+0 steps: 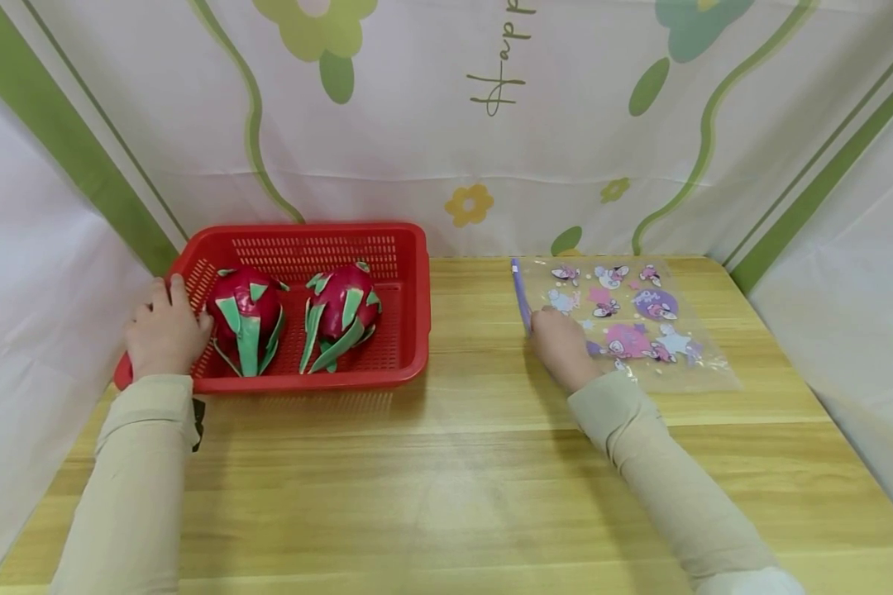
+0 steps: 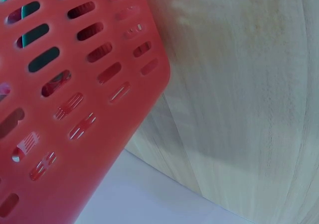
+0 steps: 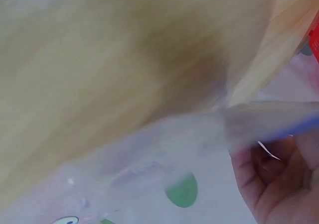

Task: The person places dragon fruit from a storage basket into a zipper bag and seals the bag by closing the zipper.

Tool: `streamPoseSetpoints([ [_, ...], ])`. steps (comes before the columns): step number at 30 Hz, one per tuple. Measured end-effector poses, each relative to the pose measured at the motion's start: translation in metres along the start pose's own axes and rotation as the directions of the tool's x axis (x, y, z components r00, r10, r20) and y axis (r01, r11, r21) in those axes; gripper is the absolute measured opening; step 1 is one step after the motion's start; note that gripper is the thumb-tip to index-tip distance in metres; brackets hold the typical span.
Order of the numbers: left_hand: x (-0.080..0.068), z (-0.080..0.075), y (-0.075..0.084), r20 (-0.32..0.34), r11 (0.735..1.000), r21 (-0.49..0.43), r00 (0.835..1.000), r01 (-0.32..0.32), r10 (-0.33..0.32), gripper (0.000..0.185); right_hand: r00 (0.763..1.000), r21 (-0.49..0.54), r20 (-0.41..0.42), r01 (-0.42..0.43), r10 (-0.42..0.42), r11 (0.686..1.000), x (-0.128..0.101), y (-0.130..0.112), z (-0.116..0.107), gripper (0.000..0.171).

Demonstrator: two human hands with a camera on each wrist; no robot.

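Observation:
At the left, a red plastic basket [image 1: 372, 376] with slotted walls holds two dragon fruits, one dragon fruit [image 1: 245, 310] nearer the left wall and another dragon fruit [image 1: 342, 310] beside it. My left hand [image 1: 165, 330] grips the basket's left rim, thumb on the inner side; the left wrist view shows the slotted wall [image 2: 75, 104] but not the fingers. On the right lies a clear zip bag [image 1: 640, 322] printed with cartoon figures. By its purple zip edge, my right hand [image 1: 561, 343] pinches the bag; in the right wrist view its fingers curl at the blue-purple strip [image 3: 304, 127].
Both things rest on a wooden table [image 1: 446, 479]. Behind it hangs a white curtain [image 1: 387, 140] with printed flowers, and white cloth walls stand at the left and right sides.

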State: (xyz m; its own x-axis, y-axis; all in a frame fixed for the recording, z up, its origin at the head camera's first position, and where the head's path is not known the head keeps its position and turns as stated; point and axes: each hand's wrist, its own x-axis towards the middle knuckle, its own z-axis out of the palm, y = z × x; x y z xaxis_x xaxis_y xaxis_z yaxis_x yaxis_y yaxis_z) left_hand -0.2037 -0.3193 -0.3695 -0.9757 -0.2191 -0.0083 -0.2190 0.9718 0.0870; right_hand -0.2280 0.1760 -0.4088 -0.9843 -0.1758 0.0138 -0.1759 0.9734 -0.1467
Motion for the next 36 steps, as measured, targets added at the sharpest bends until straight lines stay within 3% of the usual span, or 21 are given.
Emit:
streamPoseSetpoints([
  [7, 0.000, -0.001, 0.000, 0.007, 1.000, -0.002, 1.000, 0.002, -0.002, 0.074, 0.987, -0.127, -0.153, 0.034, -0.053, 0.991, -0.003, -0.009, -0.006, 0.017],
  [12, -0.001, -0.002, 0.001, 0.004, 1.000, -0.012, 1.000, 0.002, -0.002, 0.073, 0.973, -0.136, -0.227, 0.014, -0.045, 0.991, -0.005, -0.013, -0.009, 0.014],
  [18, -0.003, -0.004, 0.003, 0.007, 1.000, -0.012, 1.000, 0.005, -0.005, 0.072, 0.972, -0.141, -0.231, 0.018, -0.051, 0.990, -0.009, -0.017, -0.014, 0.004],
  [23, -0.004, -0.005, 0.004, 0.007, 1.000, -0.012, 1.000, 0.003, -0.003, 0.071, 0.975, -0.163, -0.209, 0.039, -0.073, 0.986, -0.010, -0.019, -0.018, 0.008],
  [30, -0.004, -0.005, 0.004, 0.003, 1.000, -0.012, 1.000, 0.000, 0.000, 0.071, 0.989, -0.153, -0.149, -0.012, -0.011, 0.988, -0.008, -0.022, -0.025, 0.010],
  [36, -0.005, -0.006, 0.004, 0.006, 1.000, -0.014, 1.000, -0.002, 0.002, 0.071, 0.970, -0.224, -0.240, -0.008, -0.048, 0.974, -0.006, -0.021, -0.027, 0.013],
])
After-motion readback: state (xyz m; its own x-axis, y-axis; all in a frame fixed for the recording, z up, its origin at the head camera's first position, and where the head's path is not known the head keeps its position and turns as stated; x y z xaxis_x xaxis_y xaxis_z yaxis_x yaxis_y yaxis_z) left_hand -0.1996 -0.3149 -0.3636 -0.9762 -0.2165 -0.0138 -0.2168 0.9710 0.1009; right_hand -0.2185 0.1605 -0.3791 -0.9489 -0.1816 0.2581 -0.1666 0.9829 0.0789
